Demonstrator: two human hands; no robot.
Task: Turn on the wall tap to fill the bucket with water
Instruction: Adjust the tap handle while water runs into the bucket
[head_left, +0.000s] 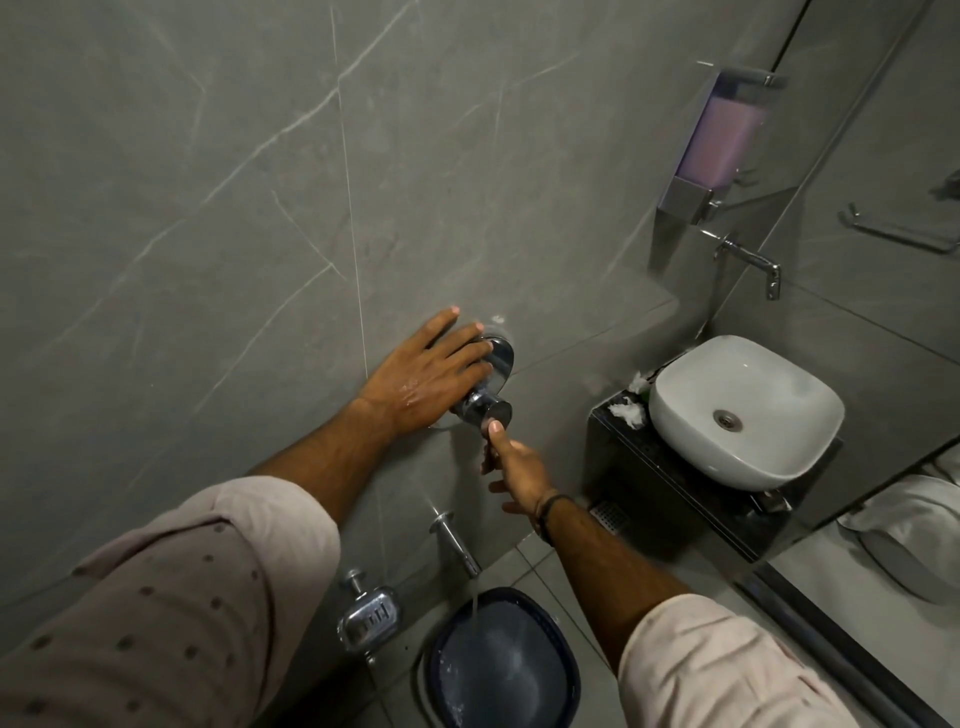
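- Dark blue plastic bucket (511, 670): on the floor below the chrome spout (457, 543), partly filled; water streams into it.
- Right hand (514, 467): fingers loosely spread, one fingertip touching the round chrome knob (496, 410).
- Left hand (431, 371): flat and wide, fingers resting over the chrome wall plate (501, 358).
- White ceramic basin (748, 410): farther right.

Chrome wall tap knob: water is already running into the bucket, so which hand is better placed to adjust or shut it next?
Probably the left hand: its fingers are spread over the chrome wall tap knob. The right hand touches only the knob's end with a fingertip. Water pours from the chrome spout into the dark blue bucket.
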